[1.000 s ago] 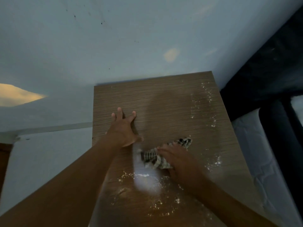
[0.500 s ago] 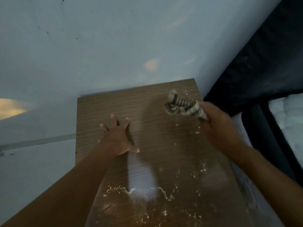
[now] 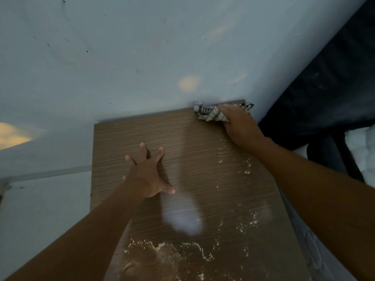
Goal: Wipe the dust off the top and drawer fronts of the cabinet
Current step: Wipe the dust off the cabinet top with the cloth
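The wooden cabinet top fills the middle of the view, seen from above. White dust lies in streaks along its near edge, with more specks along its right side. My right hand grips a checked cloth and presses it onto the far right corner, against the wall. My left hand rests flat on the top left of centre, fingers spread, holding nothing. The drawer fronts are out of sight below the near edge.
A pale blue wall rises directly behind the cabinet. A dark bed frame or headboard and white bedding stand close on the right. On the left the floor and a skirting line show beside the cabinet.
My right hand has carried the cloth from the near middle of the top up to the far right corner. My left hand has stayed flat on the top.
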Motion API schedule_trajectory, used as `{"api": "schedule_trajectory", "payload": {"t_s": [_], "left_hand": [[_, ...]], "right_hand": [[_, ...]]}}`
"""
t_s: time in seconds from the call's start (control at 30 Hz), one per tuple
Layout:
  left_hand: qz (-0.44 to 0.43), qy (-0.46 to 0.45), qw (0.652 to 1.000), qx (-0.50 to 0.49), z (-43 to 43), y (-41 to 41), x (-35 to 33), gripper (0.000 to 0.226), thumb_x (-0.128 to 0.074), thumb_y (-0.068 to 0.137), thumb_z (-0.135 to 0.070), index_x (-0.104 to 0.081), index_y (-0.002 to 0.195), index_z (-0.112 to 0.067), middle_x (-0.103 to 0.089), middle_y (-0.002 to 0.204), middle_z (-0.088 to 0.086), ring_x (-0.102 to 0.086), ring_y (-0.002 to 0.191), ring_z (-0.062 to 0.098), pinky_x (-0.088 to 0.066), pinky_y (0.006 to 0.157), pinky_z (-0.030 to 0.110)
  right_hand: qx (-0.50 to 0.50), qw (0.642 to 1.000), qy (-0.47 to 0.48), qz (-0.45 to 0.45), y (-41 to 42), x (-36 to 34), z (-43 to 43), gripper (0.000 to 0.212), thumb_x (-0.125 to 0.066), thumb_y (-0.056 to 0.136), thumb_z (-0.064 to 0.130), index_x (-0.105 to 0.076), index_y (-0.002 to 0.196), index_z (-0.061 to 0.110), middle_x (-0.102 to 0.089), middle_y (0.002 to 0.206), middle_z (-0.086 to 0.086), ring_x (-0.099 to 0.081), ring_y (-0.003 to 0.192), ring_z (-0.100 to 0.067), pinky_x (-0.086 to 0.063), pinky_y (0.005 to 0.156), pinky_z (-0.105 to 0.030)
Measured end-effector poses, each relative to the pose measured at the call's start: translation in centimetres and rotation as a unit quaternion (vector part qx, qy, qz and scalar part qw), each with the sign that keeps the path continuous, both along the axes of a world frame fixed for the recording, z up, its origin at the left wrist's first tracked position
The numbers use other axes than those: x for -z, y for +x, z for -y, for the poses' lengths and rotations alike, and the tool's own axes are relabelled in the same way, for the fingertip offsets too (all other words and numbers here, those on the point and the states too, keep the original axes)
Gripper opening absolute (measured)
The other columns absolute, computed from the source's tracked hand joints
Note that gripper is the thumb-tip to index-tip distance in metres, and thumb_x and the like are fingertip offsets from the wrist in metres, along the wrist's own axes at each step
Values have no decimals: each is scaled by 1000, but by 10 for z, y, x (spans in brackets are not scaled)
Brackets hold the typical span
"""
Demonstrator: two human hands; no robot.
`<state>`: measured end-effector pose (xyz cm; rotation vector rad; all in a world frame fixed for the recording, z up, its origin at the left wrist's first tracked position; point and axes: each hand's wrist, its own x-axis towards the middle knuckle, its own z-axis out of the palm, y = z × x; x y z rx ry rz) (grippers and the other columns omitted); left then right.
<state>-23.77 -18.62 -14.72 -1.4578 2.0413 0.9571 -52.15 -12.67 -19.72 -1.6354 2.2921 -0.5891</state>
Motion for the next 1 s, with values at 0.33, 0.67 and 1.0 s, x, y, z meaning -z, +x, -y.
{"api": "schedule_trajectory", "payload": {"t_s": [0.33, 0.67, 1.0], "left_hand": [[6, -7, 1000, 23, -1, 1, -1, 122, -86, 61, -43, -2, 150, -47, 28, 159, -3, 26, 141, 46, -14, 112, 68], [14, -34, 998, 44, -9, 4, 8, 128, -72, 56, -73, 13, 148, -47, 39, 154, -4, 28, 142, 42, -10, 108, 71], [17, 5, 1000, 8, -8, -3, 3, 130, -80, 58, -63, 14, 147, -50, 41, 152, -6, 32, 140, 40, -8, 110, 72]], "right_hand": [[6, 999, -2, 44, 129, 3, -150, 44, -59, 90, 16, -51, 134, 20, -52, 140, 0, -34, 135, -10, -25, 116, -41], [54, 991, -52, 111, 149, -70, -176, 40, -49, 86, 26, -48, 123, 40, -56, 103, 26, -54, 85, 10, -41, 73, -5], [54, 998, -2, 12, -12, -86, -42, 21, -50, 97, 32, -64, 112, 26, -65, 111, -1, -60, 101, -21, -40, 76, -25]]}}
